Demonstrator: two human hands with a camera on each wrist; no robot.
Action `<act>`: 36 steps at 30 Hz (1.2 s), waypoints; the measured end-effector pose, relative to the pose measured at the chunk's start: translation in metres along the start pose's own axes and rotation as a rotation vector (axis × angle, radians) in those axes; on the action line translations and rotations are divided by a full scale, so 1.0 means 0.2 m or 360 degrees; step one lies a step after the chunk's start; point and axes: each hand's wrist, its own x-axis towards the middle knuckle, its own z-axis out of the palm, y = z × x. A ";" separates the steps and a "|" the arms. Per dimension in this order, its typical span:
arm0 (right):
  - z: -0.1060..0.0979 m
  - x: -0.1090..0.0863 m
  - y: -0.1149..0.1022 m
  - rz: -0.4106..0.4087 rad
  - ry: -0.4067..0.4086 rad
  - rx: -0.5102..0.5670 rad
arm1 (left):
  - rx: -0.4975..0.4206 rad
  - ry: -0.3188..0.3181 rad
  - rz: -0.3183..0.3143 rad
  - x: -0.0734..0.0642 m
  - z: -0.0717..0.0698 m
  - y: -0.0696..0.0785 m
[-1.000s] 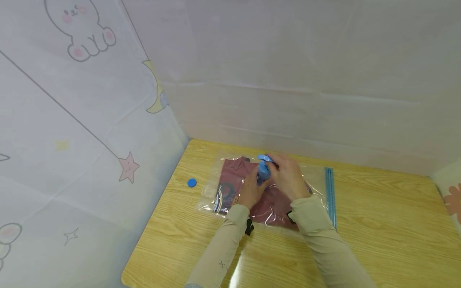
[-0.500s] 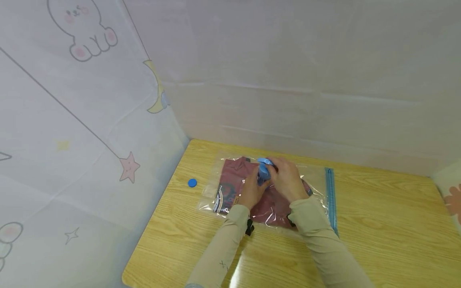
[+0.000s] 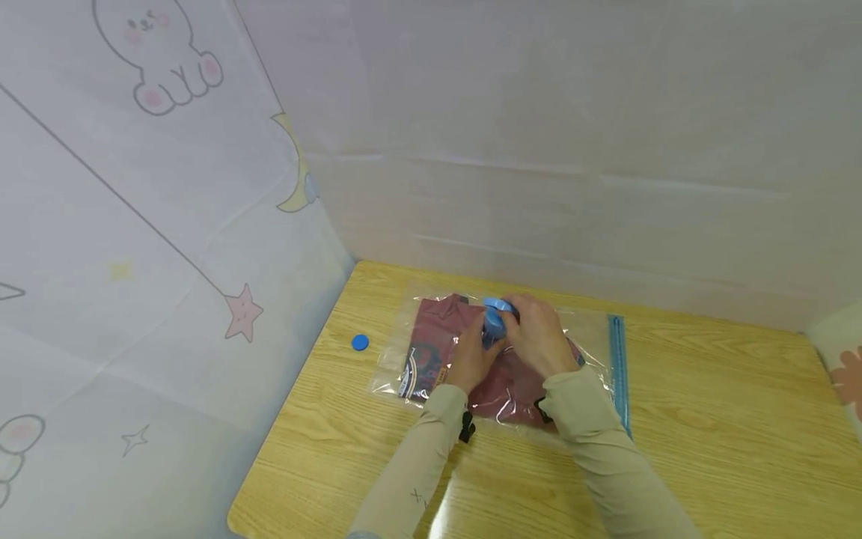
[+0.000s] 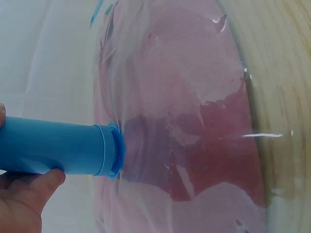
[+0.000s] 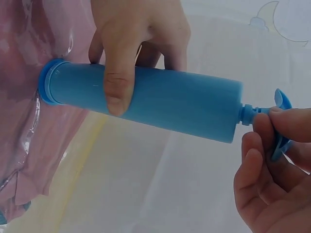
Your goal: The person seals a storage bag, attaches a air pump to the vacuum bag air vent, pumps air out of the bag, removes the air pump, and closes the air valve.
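Note:
A blue hand pump [image 5: 184,102] stands with its rimmed end against a clear plastic storage bag [image 3: 389,378]. Inside the bag lies a folded maroon garment [image 3: 431,329] with a printed patch. My left hand [image 3: 471,359] grips the pump's barrel, its thumb along one side in the right wrist view. With curled fingers my right hand [image 3: 539,337] holds the pump's curved handle [image 5: 283,101]. A short length of rod shows between handle and barrel. The spot where the pump meets the bag is hidden in the head view.
A round blue cap [image 3: 360,342] lies left of the bag on the wooden table [image 3: 714,419]. The bag's blue zip strip [image 3: 617,367] runs along its right side. Printed white sheets [image 3: 539,150] hang behind and to the left of the table.
My right hand has lowered the pump handle a little toward the barrel. The left hand keeps its grip, and the bag and cap stay in place.

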 end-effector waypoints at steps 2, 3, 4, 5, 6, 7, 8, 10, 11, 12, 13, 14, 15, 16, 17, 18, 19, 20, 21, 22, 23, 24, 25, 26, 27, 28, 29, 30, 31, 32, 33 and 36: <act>0.00 0.00 -0.01 0.0002 -0.0008 0.0005 | -0.0003 -0.0004 -0.0012 0.00 0.00 0.00; -0.01 0.00 -0.01 0.0004 -0.0013 0.0007 | -0.0008 -0.0003 -0.0018 0.00 0.00 0.00; -0.01 0.00 -0.01 0.0010 -0.0018 0.0010 | -0.0011 -0.0002 -0.0021 -0.01 0.00 0.00; -0.02 0.00 -0.02 0.0015 -0.0022 0.0012 | -0.0007 0.0001 -0.0024 -0.01 0.00 0.00; -0.02 0.00 -0.02 0.0022 -0.0025 0.0018 | -0.0004 0.0000 -0.0031 -0.01 0.00 -0.01; -0.03 0.00 -0.03 0.0031 -0.0029 0.0024 | -0.0006 -0.0002 -0.0036 -0.01 0.00 -0.01; -0.04 0.00 -0.04 0.0039 -0.0032 0.0031 | 0.0006 -0.0003 -0.0041 -0.01 0.00 -0.01; -0.07 0.00 -0.06 0.0049 -0.0031 0.0042 | 0.0015 -0.0008 -0.0053 0.00 0.01 -0.01; -0.08 0.00 -0.07 0.0048 -0.0026 0.0047 | 0.0019 -0.0013 -0.0062 0.00 0.01 -0.01; -0.09 0.00 -0.09 0.0050 -0.0026 0.0054 | 0.0021 -0.0018 -0.0074 0.00 0.01 -0.01; -0.11 0.00 -0.10 0.0051 -0.0026 0.0059 | 0.0018 -0.0023 -0.0085 0.00 0.01 0.00; -0.13 0.00 -0.12 0.0049 -0.0027 0.0071 | 0.0017 -0.0025 -0.0104 0.00 0.01 0.00; -0.15 0.00 -0.14 0.0045 -0.0027 0.0078 | 0.0006 -0.0030 -0.0120 0.00 0.01 0.00; -0.18 0.00 -0.15 0.0040 -0.0018 0.0085 | -0.0002 -0.0033 -0.0134 0.00 0.01 0.00; -0.20 0.00 -0.18 0.0030 -0.0006 0.0098 | -0.0009 -0.0036 -0.0147 0.00 0.01 0.00; -0.23 -0.01 -0.20 0.0012 0.0018 0.0109 | -0.0019 -0.0034 -0.0152 0.00 0.01 0.00; -0.25 -0.01 -0.22 -0.0010 0.0054 0.0126 | -0.0022 -0.0035 -0.0156 0.00 0.01 0.00; -0.28 -0.01 -0.24 -0.0040 0.0095 0.0142 | -0.0022 -0.0034 -0.0157 0.00 0.01 0.00; -0.30 -0.01 -0.26 -0.0079 0.0150 0.0151 | -0.0022 -0.0036 -0.0150 0.00 0.00 0.00; -0.32 -0.01 -0.28 -0.0119 0.0212 0.0164 | -0.0014 -0.0039 -0.0147 0.00 0.00 0.00; -0.34 -0.01 -0.29 -0.0161 0.0268 0.0176 | -0.0006 -0.0041 -0.0144 0.00 0.00 0.00; -0.36 -0.01 -0.31 -0.0202 0.0324 0.0185 | 0.0002 -0.0043 -0.0143 0.00 0.00 0.00; -0.37 -0.01 -0.33 -0.0235 0.0372 0.0192 | 0.0009 -0.0047 -0.0147 0.00 0.00 0.00; -0.39 -0.01 -0.34 -0.0270 0.0416 0.0190 | 0.0012 -0.0049 -0.0148 0.00 0.00 0.00; -0.40 -0.01 -0.35 -0.0296 0.0456 0.0189 | 0.0016 -0.0049 -0.0151 0.00 0.00 -0.01; -0.41 -0.02 -0.36 -0.0315 0.0485 0.0187 | 0.0015 -0.0053 -0.0159 0.00 0.00 -0.01; -0.42 -0.02 -0.37 -0.0333 0.0507 0.0184 | 0.0011 -0.0052 -0.0163 0.00 0.00 -0.01; -0.42 -0.02 -0.38 -0.0345 0.0526 0.0181 | 0.0008 -0.0056 -0.0172 0.00 0.00 -0.01; -0.43 -0.02 -0.39 -0.0351 0.0540 0.0180 | 0.0007 -0.0058 -0.0178 0.00 0.01 -0.01; -0.44 -0.03 -0.39 -0.0360 0.0552 0.0184 | 0.0011 -0.0062 -0.0184 0.00 0.01 -0.01; -0.44 -0.03 -0.40 -0.0364 0.0558 0.0190 | 0.0012 -0.0066 -0.0190 0.00 0.01 -0.01; -0.45 -0.04 -0.40 -0.0362 0.0565 0.0210 | 0.0016 -0.0067 -0.0186 0.00 0.01 -0.01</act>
